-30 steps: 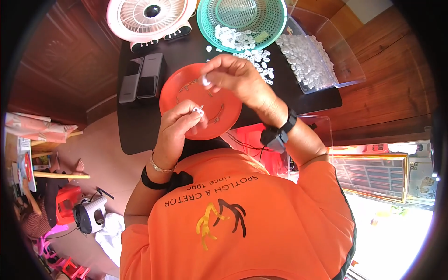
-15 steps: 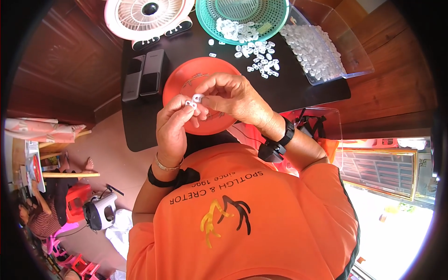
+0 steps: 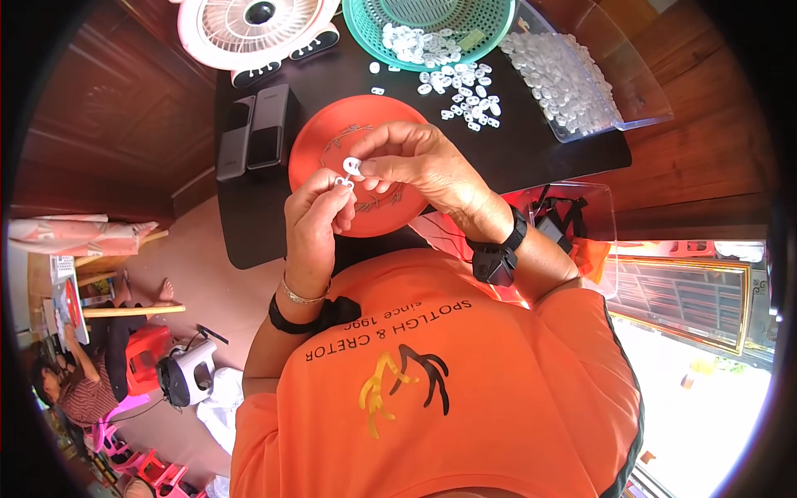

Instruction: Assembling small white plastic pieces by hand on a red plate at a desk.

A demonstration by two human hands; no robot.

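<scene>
- the right hand (image 3: 423,170), away to the right a second ago, has come in beside the left hand (image 3: 314,216), so the two small pieces now meet or nearly meet; as i judge it, that puts them in position to be fitted together.
- the left hand pinches a white two-holed piece (image 3: 344,183) between thumb and forefinger.
- the right hand grips a white oval piece (image 3: 352,165) at its edge; from here i can't tell whether the two are joined.
- both pieces are held above the orange-red plate (image 3: 315,137), at the table's (image 3: 249,216) near side.
- farther off, loose white pieces (image 3: 475,104) lie in front of the green colander (image 3: 494,33), with the clear plastic bin (image 3: 643,95) to the far right, full of similar pieces.
</scene>
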